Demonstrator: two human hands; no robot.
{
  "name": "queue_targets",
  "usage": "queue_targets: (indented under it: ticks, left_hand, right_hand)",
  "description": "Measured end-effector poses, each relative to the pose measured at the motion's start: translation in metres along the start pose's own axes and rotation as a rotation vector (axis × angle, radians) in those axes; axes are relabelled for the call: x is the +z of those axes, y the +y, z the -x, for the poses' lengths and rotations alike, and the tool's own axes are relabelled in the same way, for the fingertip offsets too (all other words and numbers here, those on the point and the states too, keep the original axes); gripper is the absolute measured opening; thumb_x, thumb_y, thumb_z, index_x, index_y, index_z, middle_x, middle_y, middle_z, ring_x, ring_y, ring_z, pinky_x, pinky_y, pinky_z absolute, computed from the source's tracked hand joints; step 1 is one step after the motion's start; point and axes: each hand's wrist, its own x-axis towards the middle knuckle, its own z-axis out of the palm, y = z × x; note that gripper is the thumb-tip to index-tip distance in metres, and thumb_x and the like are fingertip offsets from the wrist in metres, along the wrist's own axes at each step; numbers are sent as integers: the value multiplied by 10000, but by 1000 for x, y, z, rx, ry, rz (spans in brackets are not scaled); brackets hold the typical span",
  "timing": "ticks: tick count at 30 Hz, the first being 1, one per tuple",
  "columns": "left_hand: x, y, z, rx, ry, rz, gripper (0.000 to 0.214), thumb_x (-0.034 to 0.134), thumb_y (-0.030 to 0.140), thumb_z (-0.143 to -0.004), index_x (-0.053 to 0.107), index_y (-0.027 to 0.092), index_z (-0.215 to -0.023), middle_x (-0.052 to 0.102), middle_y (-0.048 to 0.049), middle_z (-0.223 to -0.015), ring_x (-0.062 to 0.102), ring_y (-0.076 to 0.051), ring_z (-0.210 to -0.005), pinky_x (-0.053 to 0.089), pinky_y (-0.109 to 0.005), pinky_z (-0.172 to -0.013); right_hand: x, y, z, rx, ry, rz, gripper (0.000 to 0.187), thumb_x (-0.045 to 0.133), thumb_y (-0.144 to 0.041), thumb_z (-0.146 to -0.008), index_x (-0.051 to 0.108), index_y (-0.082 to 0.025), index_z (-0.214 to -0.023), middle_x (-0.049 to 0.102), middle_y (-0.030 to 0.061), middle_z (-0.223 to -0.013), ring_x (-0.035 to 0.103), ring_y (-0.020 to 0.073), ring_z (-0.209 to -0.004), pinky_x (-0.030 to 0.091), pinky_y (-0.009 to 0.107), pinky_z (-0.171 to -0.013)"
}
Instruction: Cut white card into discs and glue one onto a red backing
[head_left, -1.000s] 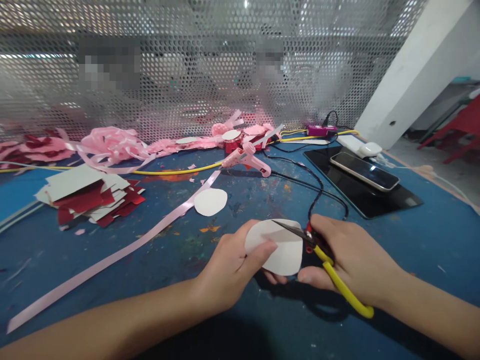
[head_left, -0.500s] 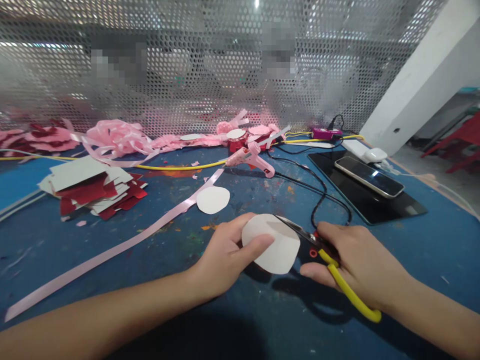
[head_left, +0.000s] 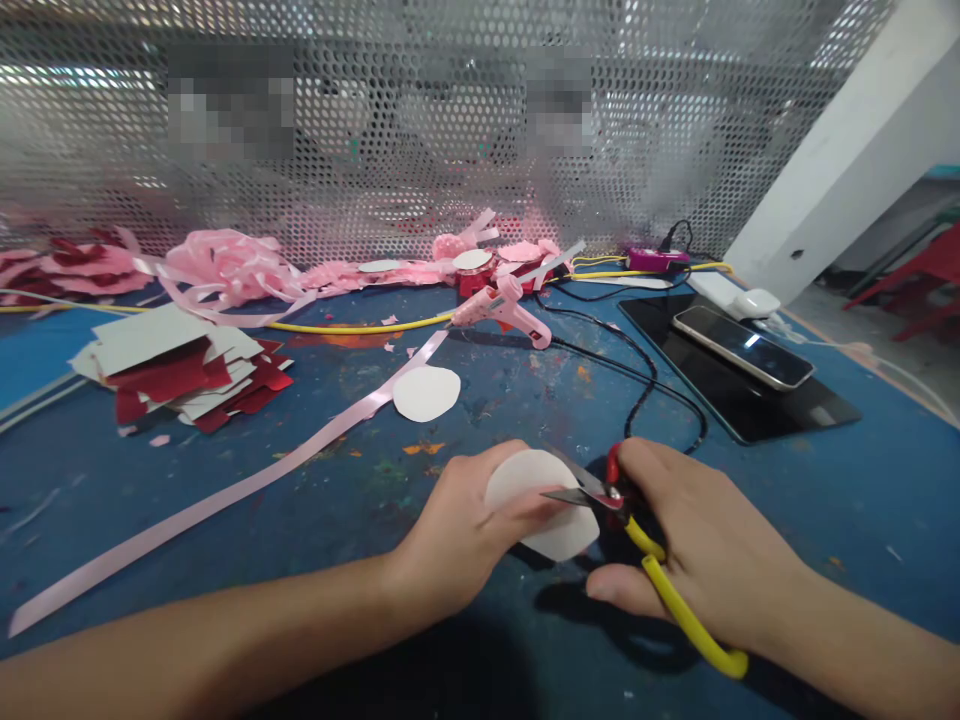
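Observation:
Between the thumb and fingers of my left hand (head_left: 465, 525) is pinched a roundish piece of white paper (head_left: 559, 535). My right hand (head_left: 712, 530) grips a pair of scissors (head_left: 611, 500) with yellow and red handles. The scissor blades stand apart at the paper's right side, one blade over its face near my left thumb. Farther off lies another white paper disc (head_left: 426, 394), partly over a long pink ribbon (head_left: 247, 490). Behind it rests a pink glue gun (head_left: 506, 310) with a black cord.
Stacked white and red card pieces (head_left: 187, 365) sit at the left. Along the perforated metal screen (head_left: 450, 130) lie bunched pink ribbon (head_left: 225, 268) and a yellow cable (head_left: 360, 328). On the right, a phone (head_left: 742, 345) rests on a black tablet (head_left: 780, 415), near a purple power strip (head_left: 656, 261).
The scissors have opened wider, and one blade has come over the paper's face. My left hand has tilted the paper slightly and lowered it a little.

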Motion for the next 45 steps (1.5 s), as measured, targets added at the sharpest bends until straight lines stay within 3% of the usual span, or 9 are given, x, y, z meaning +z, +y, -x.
queue_targets:
  ticks: [6,16,22,26,28,31,35,38,45]
  left_hand:
    - [-2,2,5,137,2,-314,110,608,281,-778,629,211,-696,602,62,-609,526,-80,-543,384,-166,-531]
    - [0,7,4,81,-44,-245,106,594,268,-777,649,178,-766,641,39,-693,557,-88,-626,416,-159,-579]
    - [-2,2,-3,-94,-87,93,168,680,304,-712,648,150,-770,607,33,-638,504,-69,-559,403,-145,-520]
    - [0,-1,-4,-124,-237,491,355,742,357,-651,654,150,-925,664,-25,-771,576,-103,-624,464,-172,-558]
    - [4,-1,-2,-118,-351,579,414,727,403,-663,638,141,-971,667,-56,-798,603,-126,-635,490,-199,-562]
    - [8,0,5,-175,-433,476,396,590,490,-768,635,104,-847,628,-60,-659,602,-131,-547,493,-215,-509]
    - [8,1,10,-226,-329,87,493,451,506,-840,558,115,-559,517,-25,-464,529,-101,-422,429,-188,-451]
    - [5,3,8,-203,-336,-93,472,423,446,-862,510,139,-513,465,6,-426,467,-75,-389,388,-174,-443]
    - [1,0,5,-251,-360,-58,441,437,479,-850,469,153,-554,415,40,-446,385,-53,-366,322,-163,-387]
  right_hand:
    - [-2,-2,2,51,-63,-3,464,505,-663,-703,366,-220,-711,511,26,-656,476,178,-536,298,258,-469]
    - [-3,0,5,2,-45,28,473,448,-690,-725,379,-225,-670,518,4,-557,480,170,-451,241,251,-447]
    - [-4,6,1,24,-73,73,479,464,-691,-723,368,-228,-647,497,-1,-515,451,162,-418,213,254,-440]
    - [-7,10,1,69,-91,-153,494,389,-704,-765,370,-226,-645,457,-19,-514,381,129,-437,236,249,-442]
    - [-8,10,2,79,-60,-276,516,367,-725,-765,367,-224,-641,434,-29,-514,342,116,-444,246,243,-441]
    - [-7,7,3,68,-41,-351,572,345,-784,-725,389,-216,-671,461,-12,-567,371,124,-492,279,246,-471]
    - [-5,5,2,76,-85,-298,624,285,-807,-722,422,-200,-755,489,25,-655,397,149,-551,308,271,-514]
    - [-5,5,1,77,-91,-258,616,297,-793,-731,434,-195,-779,488,31,-668,393,154,-556,303,275,-518]
    - [-6,8,1,115,-144,-188,583,353,-775,-721,447,-201,-759,494,17,-621,394,161,-525,258,277,-506]
